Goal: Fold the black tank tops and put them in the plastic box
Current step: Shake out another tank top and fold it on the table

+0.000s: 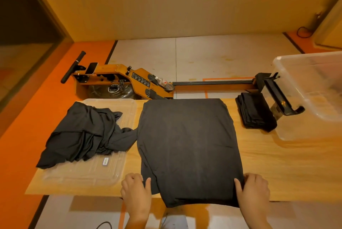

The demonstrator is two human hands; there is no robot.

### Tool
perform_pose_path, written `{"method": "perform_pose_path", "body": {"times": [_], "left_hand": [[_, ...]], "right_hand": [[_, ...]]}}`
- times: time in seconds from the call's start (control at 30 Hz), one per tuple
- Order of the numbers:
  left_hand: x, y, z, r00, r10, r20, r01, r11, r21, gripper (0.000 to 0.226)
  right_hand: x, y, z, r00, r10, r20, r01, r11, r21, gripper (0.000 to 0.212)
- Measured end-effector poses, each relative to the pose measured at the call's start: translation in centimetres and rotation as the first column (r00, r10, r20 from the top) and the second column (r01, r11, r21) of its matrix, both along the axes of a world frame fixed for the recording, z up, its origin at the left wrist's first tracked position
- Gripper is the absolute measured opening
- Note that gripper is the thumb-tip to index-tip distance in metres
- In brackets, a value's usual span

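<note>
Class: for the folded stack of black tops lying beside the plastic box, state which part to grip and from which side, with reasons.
Probably pinch the folded stack across its near short end, coming from the front. It lies flat and long, pointing away; the plastic box crowds its right side, while its near end is free.

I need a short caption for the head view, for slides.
The left hand and right hand pinch the near edge of a tank top on the table.
</note>
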State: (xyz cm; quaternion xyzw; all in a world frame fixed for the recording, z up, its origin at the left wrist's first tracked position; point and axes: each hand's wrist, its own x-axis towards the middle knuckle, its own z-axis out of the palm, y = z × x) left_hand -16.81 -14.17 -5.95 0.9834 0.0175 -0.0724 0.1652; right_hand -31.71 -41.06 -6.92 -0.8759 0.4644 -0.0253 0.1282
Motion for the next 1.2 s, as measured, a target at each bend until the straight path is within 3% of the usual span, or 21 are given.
{"method": "perform_pose_path", "body": {"times": [0.07, 0.13, 0.2, 0.27, 0.43, 0.67, 0.83, 1.03, 1.2], "left_hand": [[0.1, 0.1, -0.3, 1.0, -0.006, 0.007, 0.006, 1.0, -0.026, 0.017], [0.4, 0.3, -0.1, 0.996, 0.087, -0.024, -0.09, 0.977, -0.194, 0.023], [0.8, 0.8, 0.5, 0.964, 0.244, -0.102, -0.264, 0.866, -0.425, 0.027], [0.8, 1.5, 1.0, 0.914, 0.362, -0.183, -0.401, 0.738, -0.543, 0.024], [0.5, 3.2, 0.8, 0.822, 0.426, -0.379, -0.568, 0.563, -0.6, 0.012], [-0.7, 4.5, 0.1, 0.821, 0.258, -0.51, -0.554, 0.575, -0.602, 0.028], [-1.6, 4.9, 0.5, 0.805, 0.272, -0.527, -0.579, 0.555, -0.598, 0.032], [-2.8, 5.6, 1.1, 0.854, 0.272, -0.444, -0.51, 0.608, -0.608, 0.04], [-3.2, 6.7, 1.4, 0.871, 0.26, -0.416, -0.489, 0.527, -0.695, 0.029]], "right_hand": [[-0.3, -0.4, 0.5, 1.0, 0.023, -0.01, -0.023, 0.999, 0.034, 0.019], [-0.2, -1.3, 1.3, 0.994, -0.055, 0.093, 0.042, 0.989, 0.139, 0.016], [0.0, -2.2, 2.2, 0.954, -0.202, 0.221, 0.124, 0.939, 0.32, 0.016], [0.0, -3.0, 3.0, 0.907, -0.299, 0.296, 0.154, 0.891, 0.427, 0.015], [-0.2, -3.6, 3.5, 0.851, -0.41, 0.327, 0.197, 0.827, 0.527, 0.013], [-1.8, -3.3, 2.9, 0.884, -0.368, 0.286, 0.106, 0.756, 0.646, 0.024], [-4.4, -1.7, 2.3, 0.908, -0.323, 0.268, 0.084, 0.766, 0.637, 0.043], [-6.7, -1.1, 1.6, 0.906, -0.263, 0.331, 0.026, 0.816, 0.578, 0.03], [-7.4, -2.2, 2.3, 0.826, -0.362, 0.432, -0.01, 0.757, 0.653, 0.016]]}}
